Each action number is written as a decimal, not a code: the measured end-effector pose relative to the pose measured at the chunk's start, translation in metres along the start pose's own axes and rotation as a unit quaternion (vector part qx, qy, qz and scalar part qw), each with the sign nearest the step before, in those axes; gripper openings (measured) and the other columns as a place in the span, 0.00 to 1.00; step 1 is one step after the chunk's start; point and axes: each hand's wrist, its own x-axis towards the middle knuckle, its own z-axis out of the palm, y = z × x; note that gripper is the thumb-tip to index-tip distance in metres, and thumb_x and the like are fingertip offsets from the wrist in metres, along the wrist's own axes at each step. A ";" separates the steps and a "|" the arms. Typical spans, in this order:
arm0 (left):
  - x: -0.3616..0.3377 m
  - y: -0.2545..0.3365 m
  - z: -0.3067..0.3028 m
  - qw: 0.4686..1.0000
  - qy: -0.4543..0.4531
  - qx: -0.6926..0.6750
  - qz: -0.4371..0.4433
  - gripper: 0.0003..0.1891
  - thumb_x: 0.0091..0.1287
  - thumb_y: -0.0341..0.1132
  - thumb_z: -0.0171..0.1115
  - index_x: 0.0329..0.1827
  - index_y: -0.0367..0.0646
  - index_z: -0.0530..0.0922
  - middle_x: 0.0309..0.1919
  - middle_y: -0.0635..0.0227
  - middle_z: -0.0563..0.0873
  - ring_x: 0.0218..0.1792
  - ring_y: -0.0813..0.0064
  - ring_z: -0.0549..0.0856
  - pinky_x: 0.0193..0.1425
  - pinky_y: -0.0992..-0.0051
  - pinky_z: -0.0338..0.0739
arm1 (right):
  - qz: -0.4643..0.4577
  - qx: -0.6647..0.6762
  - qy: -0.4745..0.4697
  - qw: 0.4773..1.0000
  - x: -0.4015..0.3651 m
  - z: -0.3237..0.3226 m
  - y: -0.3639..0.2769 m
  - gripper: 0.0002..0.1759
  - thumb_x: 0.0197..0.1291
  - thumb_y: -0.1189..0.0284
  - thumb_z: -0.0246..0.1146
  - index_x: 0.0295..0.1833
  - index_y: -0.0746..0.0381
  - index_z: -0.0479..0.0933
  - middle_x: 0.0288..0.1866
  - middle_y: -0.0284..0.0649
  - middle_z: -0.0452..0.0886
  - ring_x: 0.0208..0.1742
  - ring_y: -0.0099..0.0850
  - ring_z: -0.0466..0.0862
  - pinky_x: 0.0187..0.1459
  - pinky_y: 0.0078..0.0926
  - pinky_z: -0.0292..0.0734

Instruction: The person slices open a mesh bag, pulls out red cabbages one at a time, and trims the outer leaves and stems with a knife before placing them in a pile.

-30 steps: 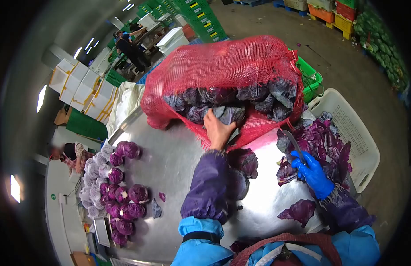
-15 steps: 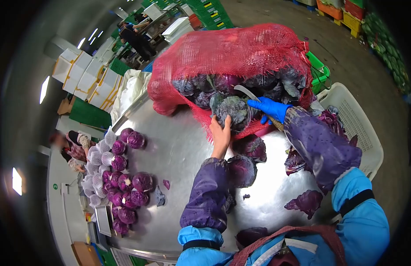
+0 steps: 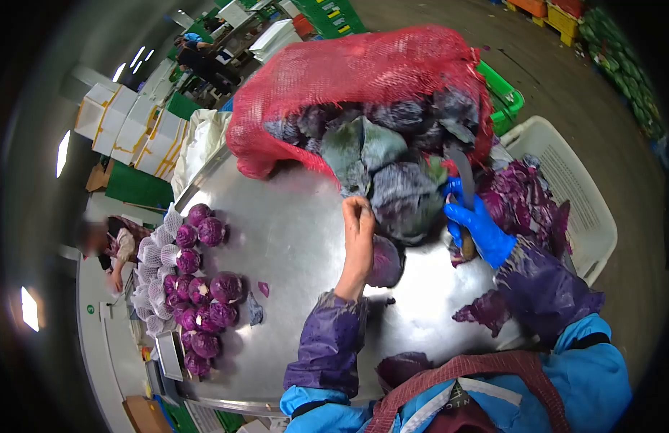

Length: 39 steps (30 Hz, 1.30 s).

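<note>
Nearest the person, a small trimmed purple head (image 3: 385, 263) lay on the steel table (image 3: 291, 238) just under the left wrist. The bare left hand (image 3: 360, 224) had its fingers (image 3: 363, 208) curled tight against the left flank of a big grey-green cabbage (image 3: 405, 196), which sat at the mouth of the red net sack (image 3: 363, 72), half out onto the table. On the other flank, the blue-gloved right hand (image 3: 480, 229) had its fingers (image 3: 464, 216) wrapped fully round the handle of a knife (image 3: 461, 169), blade pointing up and away beside the head.

Judging from this, the drag went best with the bare hand hooking well behind the loose outer leaves rather than pinching one, and with the blade turned off from that hand. To the right, cut purple leaves (image 3: 526, 202) filled a white crate (image 3: 576, 195). Far left, trimmed heads (image 3: 197, 289) lay clustered, some in white netting.
</note>
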 end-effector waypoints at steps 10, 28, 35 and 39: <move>-0.085 -0.057 0.020 0.987 -0.073 0.113 -0.093 0.16 0.55 0.32 0.69 0.45 0.36 0.79 0.42 0.69 0.82 0.41 0.77 0.80 0.50 0.75 0.73 | -0.069 -0.269 0.025 0.960 -0.101 -0.046 0.028 0.18 0.53 0.70 0.66 0.48 0.62 0.72 0.41 0.38 0.77 0.38 0.29 0.77 0.44 0.28 0.74; -0.051 -0.055 -0.015 0.924 -0.139 0.279 -0.220 0.24 0.54 0.47 0.66 0.39 0.31 0.79 0.29 0.57 0.84 0.28 0.64 0.82 0.37 0.66 0.75 | -0.140 -0.661 -0.176 0.716 -0.002 -0.057 0.034 0.16 0.64 0.64 0.48 0.53 0.59 0.67 0.28 0.50 0.78 0.28 0.47 0.80 0.28 0.42 0.75; -0.032 -0.045 0.005 0.948 -0.168 0.092 -0.253 0.35 0.51 0.35 0.71 0.61 0.34 0.66 0.53 0.57 0.75 0.55 0.66 0.73 0.61 0.69 0.66 | -0.064 -0.628 -0.178 0.755 0.009 -0.061 0.044 0.16 0.65 0.64 0.46 0.52 0.62 0.67 0.30 0.53 0.79 0.31 0.50 0.82 0.30 0.45 0.76; -0.045 -0.055 0.020 0.930 -0.195 0.296 0.098 0.43 0.45 0.42 0.76 0.62 0.34 0.63 0.58 0.47 0.68 0.60 0.51 0.67 0.67 0.61 0.57 | -0.046 -0.693 -0.166 0.700 0.010 -0.069 0.075 0.18 0.63 0.68 0.45 0.55 0.66 0.64 0.28 0.54 0.78 0.28 0.52 0.80 0.27 0.47 0.73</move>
